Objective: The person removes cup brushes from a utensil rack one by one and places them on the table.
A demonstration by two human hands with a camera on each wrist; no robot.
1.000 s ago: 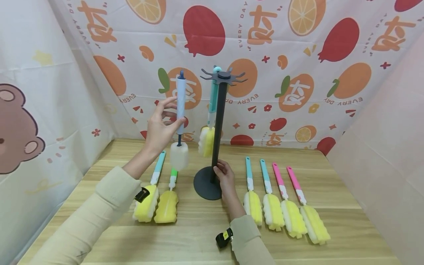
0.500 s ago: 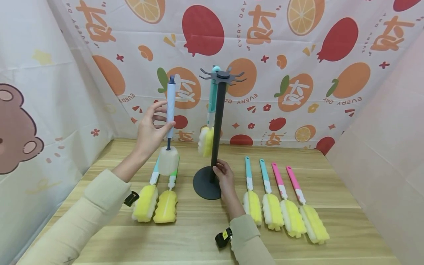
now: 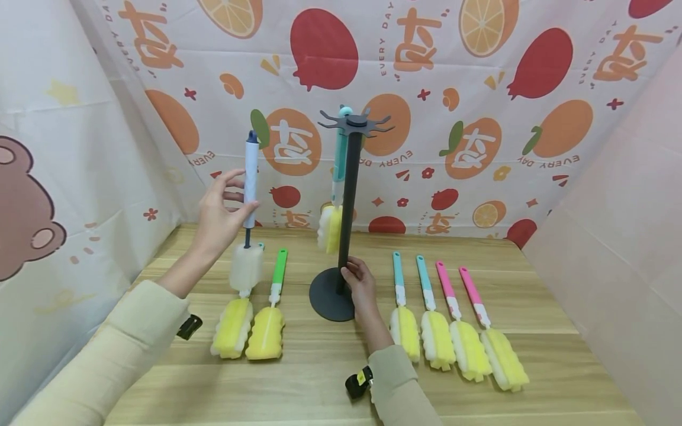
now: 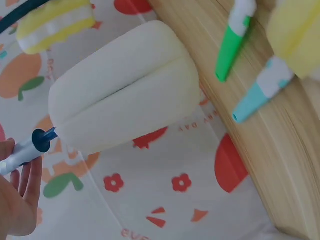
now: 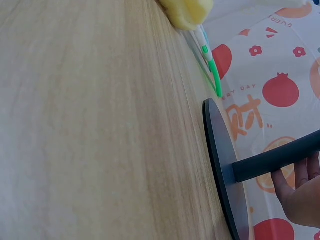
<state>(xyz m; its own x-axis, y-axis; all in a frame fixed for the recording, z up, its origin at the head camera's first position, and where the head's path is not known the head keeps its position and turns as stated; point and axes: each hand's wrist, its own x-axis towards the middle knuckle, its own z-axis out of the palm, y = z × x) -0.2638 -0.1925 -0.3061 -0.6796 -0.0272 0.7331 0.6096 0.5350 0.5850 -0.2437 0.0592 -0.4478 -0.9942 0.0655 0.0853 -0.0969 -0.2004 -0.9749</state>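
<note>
While my left hand (image 3: 221,216) pinches the pale-blue-handled sponge brush (image 3: 248,216) upright at ten o'clock of the black rack (image 3: 348,207), it seems light; I'd grip its stiff handle, not the soft head. My right hand (image 3: 362,290) grips the rack's pole.

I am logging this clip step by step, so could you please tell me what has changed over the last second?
The left hand, gripping the blue-handled sponge brush upright, has carried it leftward and a little lower, away from the black rack. The right hand still grips the rack's pole near its base. The teal brush still hangs on the rack, and the brushes on the table have not moved.
</note>
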